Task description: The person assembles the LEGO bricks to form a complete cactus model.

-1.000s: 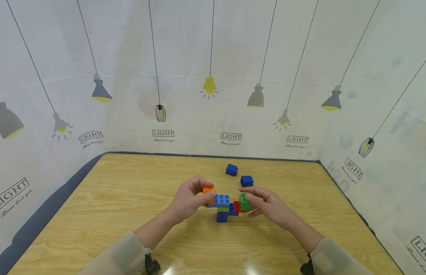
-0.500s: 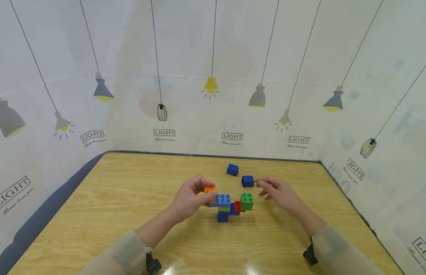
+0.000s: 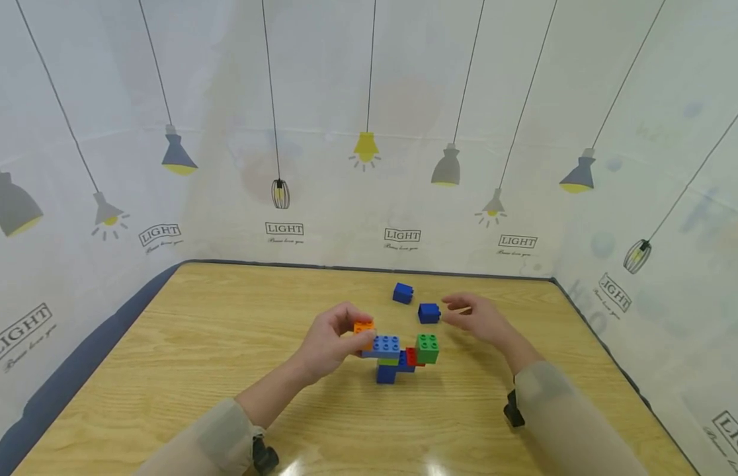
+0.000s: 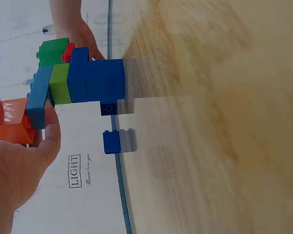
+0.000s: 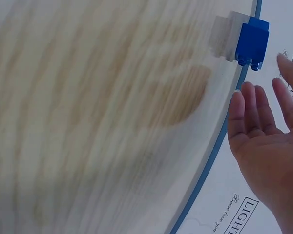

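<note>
My left hand [image 3: 330, 344] pinches the orange brick [image 4: 12, 117] at the left end of a built stack of toy bricks. In the stack, a light blue brick [image 3: 385, 345] lies over a lime green one [image 4: 61, 84], with dark blue bricks [image 4: 105, 79] below. Off to the right side, a red brick [image 3: 411, 357] carries a green brick [image 3: 427, 348]. My right hand [image 3: 482, 322] holds nothing. Its fingers are spread just right of a loose blue brick [image 3: 429, 313], whose studs face the hand; the right wrist view shows a gap between fingertips and brick [image 5: 252, 43].
A second loose blue brick [image 3: 403, 293] lies farther back on the wooden table [image 3: 244, 297]. Behind the table's dark-edged far side rises a pale curtain [image 3: 321, 132] printed with lamps.
My right hand has let go of the green brick and moved back and right, beside the nearer loose blue brick. The left hand keeps its grip on the orange brick.
</note>
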A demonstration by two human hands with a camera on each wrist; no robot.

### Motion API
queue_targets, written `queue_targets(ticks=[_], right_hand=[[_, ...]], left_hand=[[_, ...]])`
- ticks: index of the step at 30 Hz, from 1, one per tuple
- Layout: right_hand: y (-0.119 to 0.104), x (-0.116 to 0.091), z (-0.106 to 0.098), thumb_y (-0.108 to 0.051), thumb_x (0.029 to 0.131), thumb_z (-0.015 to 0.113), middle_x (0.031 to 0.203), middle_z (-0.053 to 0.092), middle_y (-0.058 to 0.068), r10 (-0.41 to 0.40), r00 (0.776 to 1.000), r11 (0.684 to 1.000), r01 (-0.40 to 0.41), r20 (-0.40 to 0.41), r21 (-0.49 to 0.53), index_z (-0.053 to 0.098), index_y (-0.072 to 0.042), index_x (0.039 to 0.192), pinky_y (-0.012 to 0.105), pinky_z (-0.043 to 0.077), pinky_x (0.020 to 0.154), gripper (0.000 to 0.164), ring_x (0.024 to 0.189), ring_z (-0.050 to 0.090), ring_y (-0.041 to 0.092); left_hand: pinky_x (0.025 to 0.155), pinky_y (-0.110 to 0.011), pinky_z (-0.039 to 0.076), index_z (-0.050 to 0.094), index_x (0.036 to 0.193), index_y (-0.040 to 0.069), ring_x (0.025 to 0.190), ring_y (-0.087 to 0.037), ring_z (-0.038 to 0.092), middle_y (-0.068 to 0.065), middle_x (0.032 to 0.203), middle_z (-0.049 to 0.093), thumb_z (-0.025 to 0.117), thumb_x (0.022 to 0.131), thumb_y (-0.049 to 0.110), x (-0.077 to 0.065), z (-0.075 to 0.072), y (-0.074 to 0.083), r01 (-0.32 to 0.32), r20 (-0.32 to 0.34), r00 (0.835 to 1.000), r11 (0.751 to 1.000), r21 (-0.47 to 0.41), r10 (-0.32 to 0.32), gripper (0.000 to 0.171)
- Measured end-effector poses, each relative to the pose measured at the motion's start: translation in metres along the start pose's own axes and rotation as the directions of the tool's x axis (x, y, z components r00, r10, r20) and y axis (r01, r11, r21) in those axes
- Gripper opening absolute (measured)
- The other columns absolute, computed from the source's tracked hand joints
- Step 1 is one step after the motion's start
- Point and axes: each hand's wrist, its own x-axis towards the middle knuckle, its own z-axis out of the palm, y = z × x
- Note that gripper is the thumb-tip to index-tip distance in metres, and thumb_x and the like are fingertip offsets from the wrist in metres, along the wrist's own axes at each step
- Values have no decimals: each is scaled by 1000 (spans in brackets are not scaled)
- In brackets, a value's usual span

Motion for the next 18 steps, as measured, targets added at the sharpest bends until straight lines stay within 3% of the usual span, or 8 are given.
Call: queue_targets(ticks=[10, 18], right_hand=[[-1, 15, 7, -26, 106, 74, 156, 57, 28, 21, 999, 999, -19, 36, -44, 55, -9, 160, 64, 53, 113, 60, 138, 61, 48], [-3, 20, 14, -24, 106, 74, 155, 57, 27, 54, 998, 997, -52, 38, -62, 56, -12, 159, 66, 49, 116, 58, 140, 58, 48]], left_hand=[[77, -29, 65, 67, 125, -1, 99, -23, 69, -13, 116, 72, 75, 104, 13, 1, -2, -1, -8, -2, 1000, 1000, 2, 8, 27], [76, -29, 65, 68, 125, -1, 99, -23, 69, -15, 116, 72, 75, 104, 14, 1, -1, -1, -15, 1, 1000, 1000, 5, 15, 26]])
